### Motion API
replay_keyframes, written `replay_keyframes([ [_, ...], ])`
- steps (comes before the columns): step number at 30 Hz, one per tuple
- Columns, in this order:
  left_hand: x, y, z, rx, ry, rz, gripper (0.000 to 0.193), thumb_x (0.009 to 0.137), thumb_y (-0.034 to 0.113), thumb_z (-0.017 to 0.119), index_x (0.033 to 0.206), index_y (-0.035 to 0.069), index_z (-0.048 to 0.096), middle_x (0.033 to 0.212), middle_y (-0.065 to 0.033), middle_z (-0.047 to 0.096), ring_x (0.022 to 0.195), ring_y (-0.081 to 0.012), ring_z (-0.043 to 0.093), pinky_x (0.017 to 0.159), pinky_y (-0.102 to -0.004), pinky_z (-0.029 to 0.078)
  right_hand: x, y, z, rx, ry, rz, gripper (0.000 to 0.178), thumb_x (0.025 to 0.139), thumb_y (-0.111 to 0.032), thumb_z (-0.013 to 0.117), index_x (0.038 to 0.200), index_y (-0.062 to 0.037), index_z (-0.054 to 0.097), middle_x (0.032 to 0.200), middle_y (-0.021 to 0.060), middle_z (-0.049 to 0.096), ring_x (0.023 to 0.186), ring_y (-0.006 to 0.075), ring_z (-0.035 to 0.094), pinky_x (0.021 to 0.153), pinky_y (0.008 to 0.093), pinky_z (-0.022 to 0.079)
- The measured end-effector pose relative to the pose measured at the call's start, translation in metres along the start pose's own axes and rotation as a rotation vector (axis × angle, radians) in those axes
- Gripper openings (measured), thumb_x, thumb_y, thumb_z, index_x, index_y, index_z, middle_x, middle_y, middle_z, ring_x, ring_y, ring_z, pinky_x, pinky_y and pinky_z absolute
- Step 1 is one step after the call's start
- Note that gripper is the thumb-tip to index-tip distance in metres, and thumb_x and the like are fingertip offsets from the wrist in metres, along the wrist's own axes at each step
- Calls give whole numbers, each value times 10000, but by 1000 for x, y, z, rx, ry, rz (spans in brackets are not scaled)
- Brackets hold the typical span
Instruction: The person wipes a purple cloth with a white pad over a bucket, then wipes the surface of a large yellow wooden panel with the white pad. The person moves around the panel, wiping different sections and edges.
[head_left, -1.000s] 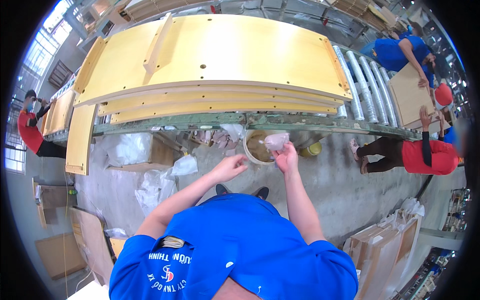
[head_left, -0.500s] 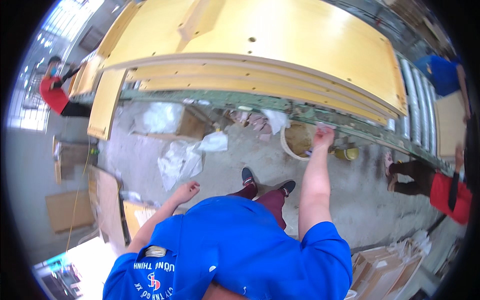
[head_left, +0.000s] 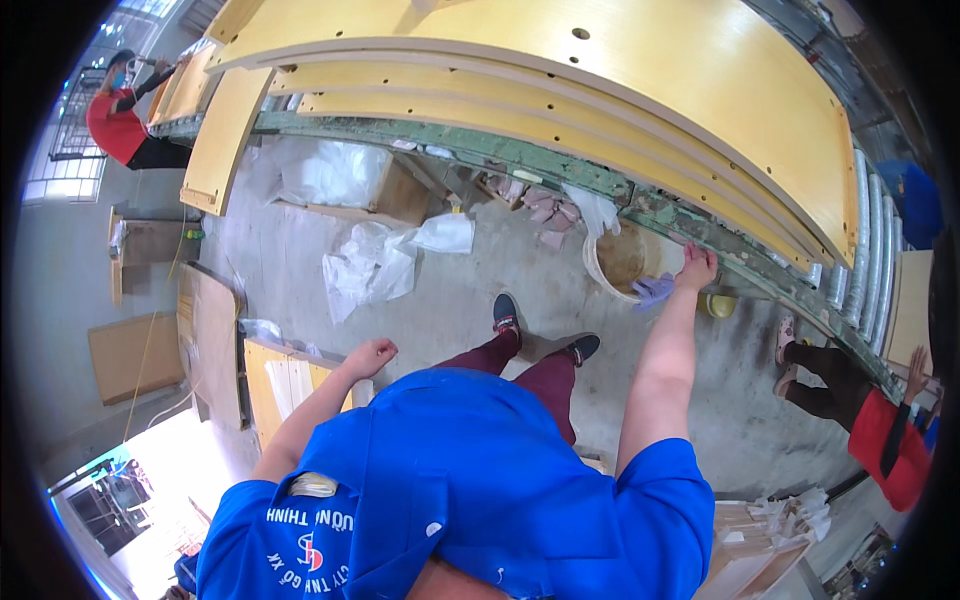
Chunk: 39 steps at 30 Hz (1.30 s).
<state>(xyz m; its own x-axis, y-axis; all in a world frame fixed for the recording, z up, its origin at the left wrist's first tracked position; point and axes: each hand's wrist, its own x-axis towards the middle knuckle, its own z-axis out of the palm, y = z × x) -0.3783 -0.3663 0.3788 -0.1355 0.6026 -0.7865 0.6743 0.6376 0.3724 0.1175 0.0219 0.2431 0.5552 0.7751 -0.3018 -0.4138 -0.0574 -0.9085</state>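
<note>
My right hand [head_left: 697, 268] reaches out at the green roller-conveyor frame [head_left: 690, 222], its fingers bent together at the near edge. What they grip, if anything, is hidden. Just below and left of it, a crumpled purple piece [head_left: 655, 290], cloth or a glove, lies at the rim of a round pale bucket [head_left: 597, 262]. On the conveyor rests a stack of yellow wooden panels with drilled holes, topped by a wide panel [head_left: 680, 75]. My left hand [head_left: 372, 357] hangs low at my left side, fingers curled, with nothing seen in it.
A narrow board [head_left: 225, 145] leans at the stack's left end. White plastic sheeting [head_left: 370, 265] lies on the floor. A yellow container [head_left: 718, 305] stands under the conveyor. Co-workers in red are at far left [head_left: 115, 125] and right [head_left: 885, 450]. Cardboard [head_left: 755, 545] is piled behind at right.
My right hand has shifted right along the conveyor edge. The purple piece now shows at the bucket. My left hand's fingers have curled in, and the view has shifted.
</note>
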Motion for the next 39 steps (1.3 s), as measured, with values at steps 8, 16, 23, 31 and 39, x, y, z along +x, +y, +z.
replay_keyframes([
  [8, 36, 5, 23, -138, 162, 112, 284, 851, 280, 514, 979, 44, 607, 837, -160, 641, 799, -310, 617, 714, -381, 470, -42, -22, -20, -269, 184, 58, 286, 845, -31, 502, 1108, -140, 472, 981, 74, 553, 736, 238, 608, 613, 308, 501],
  [16, 61, -12, 94, -330, 204, -81, 315, 834, 277, 522, 1048, 55, 584, 928, -165, 646, 907, -328, 605, 805, -397, 474, -137, -19, -72, -985, -251, 443, 214, 863, -182, 529, 1074, -146, 530, 895, 31, 617, 618, 148, 586, 492, 267, 421],
  [23, 63, -24, 132, -513, 184, -129, 316, 832, 271, 525, 1052, 51, 584, 961, -169, 640, 933, -317, 602, 817, -382, 471, -165, -7, -8, -1387, -763, 476, 251, 876, -235, 537, 1084, -99, 566, 925, 30, 617, 610, 117, 580, 493, 243, 427],
  [31, 49, -71, 139, -611, 301, -192, 316, 827, 290, 527, 1039, 63, 588, 942, -170, 645, 917, -315, 610, 795, -386, 474, -210, 15, 82, -1206, -1125, 325, 261, 862, -234, 575, 1069, -74, 574, 909, 36, 599, 606, 108, 564, 523, 217, 432],
  [39, 21, -80, 134, -395, 409, -205, 319, 809, 282, 521, 1014, 53, 607, 964, -181, 640, 946, -336, 595, 818, -395, 468, -231, -24, -8, -1264, -1269, 97, 246, 831, -251, 597, 992, -67, 615, 784, 59, 623, 619, 138, 583, 609, 288, 471],
])
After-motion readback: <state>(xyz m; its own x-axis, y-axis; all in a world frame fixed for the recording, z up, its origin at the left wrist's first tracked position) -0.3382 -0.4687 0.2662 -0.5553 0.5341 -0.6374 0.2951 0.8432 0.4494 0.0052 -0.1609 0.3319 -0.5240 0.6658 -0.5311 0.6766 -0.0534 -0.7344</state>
